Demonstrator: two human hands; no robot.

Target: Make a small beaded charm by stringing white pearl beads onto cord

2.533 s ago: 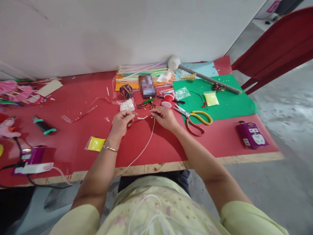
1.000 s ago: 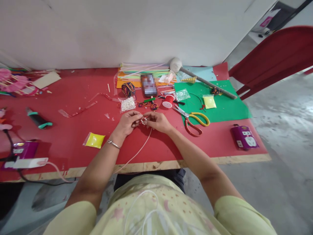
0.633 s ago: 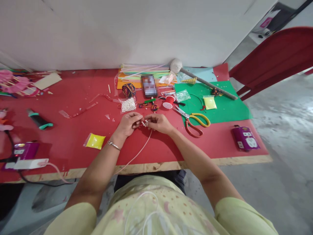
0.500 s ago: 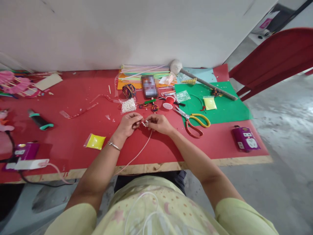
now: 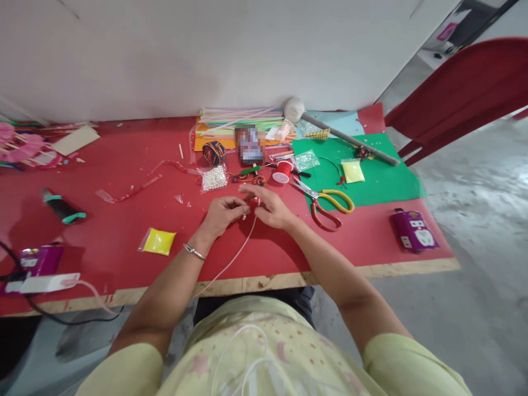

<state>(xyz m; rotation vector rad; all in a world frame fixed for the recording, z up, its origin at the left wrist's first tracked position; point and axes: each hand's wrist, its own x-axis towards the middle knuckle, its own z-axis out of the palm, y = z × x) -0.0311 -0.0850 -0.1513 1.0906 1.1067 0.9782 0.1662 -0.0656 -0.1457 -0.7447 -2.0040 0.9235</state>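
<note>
My left hand (image 5: 223,212) and my right hand (image 5: 270,206) meet over the red table (image 5: 124,231), close together at its middle. Between their fingertips they pinch a short string of white pearl beads (image 5: 247,212) threaded on a thin pale cord (image 5: 231,258), which trails back over the table's front edge toward my lap. The right hand's fingers are partly spread above the beads. A small clear bag of white pearl beads (image 5: 213,179) lies just beyond my left hand.
Yellow-and-red scissors (image 5: 328,203), a red thread spool (image 5: 282,171), a yarn ball (image 5: 213,153) and a phone (image 5: 248,144) lie beyond my hands. A green sheet (image 5: 383,181), a purple socket block (image 5: 413,231), a yellow packet (image 5: 158,242) and a red chair (image 5: 462,88) surround them.
My hands, apart with the bead string stretched between them 2.5 s ago, have come together. Since half a second ago the right hand's fingers have lifted and spread.
</note>
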